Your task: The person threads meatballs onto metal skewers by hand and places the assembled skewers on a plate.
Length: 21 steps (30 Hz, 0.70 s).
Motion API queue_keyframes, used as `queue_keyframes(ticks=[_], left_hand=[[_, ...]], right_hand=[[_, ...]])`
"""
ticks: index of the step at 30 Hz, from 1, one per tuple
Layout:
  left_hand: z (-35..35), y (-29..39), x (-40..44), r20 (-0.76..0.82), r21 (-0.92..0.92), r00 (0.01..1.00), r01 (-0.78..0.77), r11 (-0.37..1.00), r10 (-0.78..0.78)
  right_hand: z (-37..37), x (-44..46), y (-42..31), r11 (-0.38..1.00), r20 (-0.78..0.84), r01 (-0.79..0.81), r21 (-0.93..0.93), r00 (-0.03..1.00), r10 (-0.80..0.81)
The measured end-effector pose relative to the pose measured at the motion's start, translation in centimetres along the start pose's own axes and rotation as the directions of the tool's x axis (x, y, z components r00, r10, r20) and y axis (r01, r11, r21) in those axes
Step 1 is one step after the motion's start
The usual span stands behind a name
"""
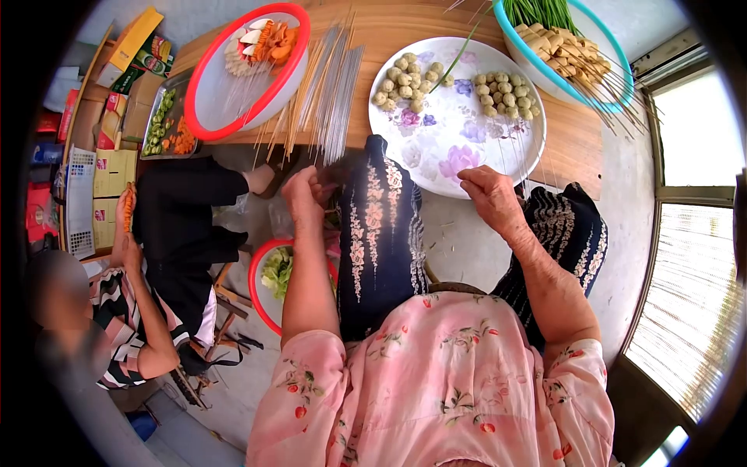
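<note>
My left hand point(303, 189) is closed above my left knee, near the skewer tips at the table's edge; what it holds, if anything, is too small to name. My right hand point(492, 196) has its fingers pinched together at the front rim of a white floral plate point(424, 159); its grip cannot be made out. On the plate lie two groups of greenish balls point(406, 78), some on thin skewers, with a long green stalk point(459, 58) across it. Wooden and metal skewers point(340, 86) lie left of the plate.
A red-rimmed basket point(194, 97) with skewered food stands left on the table. A teal-rimmed bowl point(510, 31) holds greens and skewered rolls at the right. A co-worker point(144, 311) sits at the left. Below the table is a red-rimmed bowl point(255, 284) of leaves.
</note>
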<state>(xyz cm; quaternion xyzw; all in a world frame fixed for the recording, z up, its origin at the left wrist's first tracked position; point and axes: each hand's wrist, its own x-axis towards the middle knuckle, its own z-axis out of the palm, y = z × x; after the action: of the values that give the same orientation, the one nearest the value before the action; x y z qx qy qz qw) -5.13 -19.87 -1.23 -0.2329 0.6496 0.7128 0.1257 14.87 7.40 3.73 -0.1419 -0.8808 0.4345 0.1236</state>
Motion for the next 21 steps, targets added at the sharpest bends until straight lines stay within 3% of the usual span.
queue_keyframes(ticks=[2,8,13,16,18,21], left_hand=[[-0.5,0.3,-0.3,-0.012,-0.044,0.989,0.148,0.988,-0.149],[-1.1,2.1,-4.8,0.149,-0.165,0.979,0.165,0.972,-0.141],[2.6,6.6,-11.9,0.331,-0.102,0.922,-0.174,0.979,0.199],[5.3,8.1,-15.4,0.487,0.095,0.822,-0.386,0.918,0.295],[7.3,8.4,-17.2,0.578,0.152,0.755,-0.472,0.868,0.31],[9.7,7.7,-18.2,0.654,0.3,0.721,-0.526,0.796,0.231]], right_hand=[[0.1,0.0,0.0,1.0,-0.003,0.025,-0.002,1.0,-0.025],[0.1,-0.1,0.0,0.999,-0.013,0.045,0.021,0.999,-0.045],[-1.2,0.4,-0.8,0.995,-0.045,0.01,0.1,0.999,-0.005],[-3.2,1.2,-2.1,0.763,0.042,-0.246,0.598,0.96,0.277],[-4.7,1.9,-1.9,0.546,0.083,-0.234,0.804,0.954,0.288],[-6.9,2.6,-2.3,0.333,0.04,-0.157,0.93,0.943,0.332]])
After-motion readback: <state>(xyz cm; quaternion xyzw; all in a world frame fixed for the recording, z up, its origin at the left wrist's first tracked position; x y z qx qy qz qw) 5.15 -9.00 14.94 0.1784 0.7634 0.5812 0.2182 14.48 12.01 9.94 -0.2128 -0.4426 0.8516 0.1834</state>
